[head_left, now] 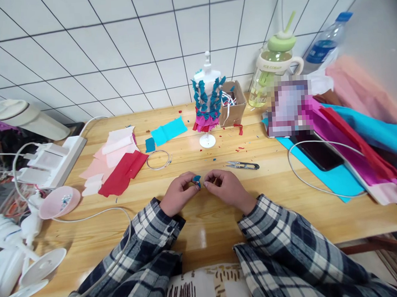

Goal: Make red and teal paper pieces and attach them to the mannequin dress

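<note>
Near the table's front, my left hand (180, 193) is closed, pinching a small folded teal piece (197, 179) between thumb and forefinger; whether it is cloth or paper I cannot tell. Close beside it, a narrow gap away, my right hand (227, 189) has its thumb and fingers pressed together, and anything in them is too small to make out. Behind both hands, a miniature white dress form (207, 74) stands upright on a round base, dressed in teal ruffles (203, 105) with pearl-like beads and a pink and red skirt (204, 123). Thread snips (243, 165) lie right of my hands.
Red (122, 173), pale pink and bright blue pieces (169, 131) lie left of the form, near a wire coil (159, 160). A bead bowl (59, 202) and power strip (57, 162) sit left. Rightward are a scrap box (233, 106), drink jug (270, 69), phone (320, 153) and looping cable.
</note>
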